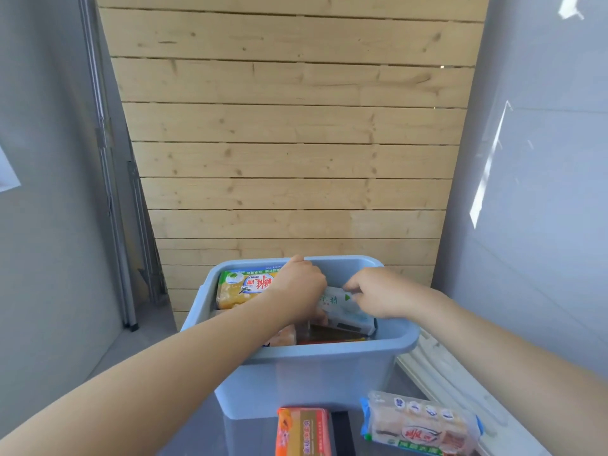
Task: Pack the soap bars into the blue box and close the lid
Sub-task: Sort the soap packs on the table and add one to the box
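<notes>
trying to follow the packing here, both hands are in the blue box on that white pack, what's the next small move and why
Probably press the white soap pack down flat and let go. Both the left hand and right hand hold it tilted inside the blue box, and the orange pack and blue-edged pack wait outside.

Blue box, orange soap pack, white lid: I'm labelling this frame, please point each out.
blue box [306, 373], head view, front wall.
orange soap pack [304, 434], head view, wrapper top.
white lid [460, 383], head view, ribbed surface.
</notes>
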`<state>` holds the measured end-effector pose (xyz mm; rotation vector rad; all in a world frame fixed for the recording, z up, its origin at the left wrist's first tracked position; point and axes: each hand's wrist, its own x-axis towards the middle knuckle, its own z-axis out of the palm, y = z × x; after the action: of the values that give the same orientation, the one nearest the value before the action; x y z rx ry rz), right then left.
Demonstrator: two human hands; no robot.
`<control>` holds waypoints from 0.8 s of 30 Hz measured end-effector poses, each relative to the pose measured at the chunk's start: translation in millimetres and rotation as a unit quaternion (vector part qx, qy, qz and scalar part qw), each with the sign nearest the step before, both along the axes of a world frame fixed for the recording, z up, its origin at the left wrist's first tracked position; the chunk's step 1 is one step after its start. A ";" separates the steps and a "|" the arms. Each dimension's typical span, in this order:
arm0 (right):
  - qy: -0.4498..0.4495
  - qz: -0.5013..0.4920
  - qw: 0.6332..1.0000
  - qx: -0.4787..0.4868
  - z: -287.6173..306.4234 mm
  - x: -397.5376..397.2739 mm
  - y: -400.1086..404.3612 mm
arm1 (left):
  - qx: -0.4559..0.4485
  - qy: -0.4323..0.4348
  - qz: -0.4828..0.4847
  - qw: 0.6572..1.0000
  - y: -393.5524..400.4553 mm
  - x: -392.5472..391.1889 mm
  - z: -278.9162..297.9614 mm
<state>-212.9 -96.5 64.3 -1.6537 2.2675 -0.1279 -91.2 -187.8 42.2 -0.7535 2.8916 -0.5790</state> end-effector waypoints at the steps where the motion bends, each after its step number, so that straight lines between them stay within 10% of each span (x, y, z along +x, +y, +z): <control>1: -0.005 0.000 1.000 0.026 1.0 3.2 -2.5 | 0.000 -0.007 0.000 1.000 0.1 -0.1 -0.8; 13: -0.256 -0.120 0.954 0.096 -2.2 0.7 -29.0 | 0.071 0.075 -0.078 0.992 -5.8 16.1 -2.0; 24: -0.288 -0.132 0.942 0.110 -2.7 2.6 -28.4 | 0.121 -0.114 0.051 0.985 4.0 -8.5 10.3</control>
<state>-210.3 -125.0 61.6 -1.0188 1.9444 -0.3566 -99.7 -183.8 52.6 -0.7399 2.6314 -0.2753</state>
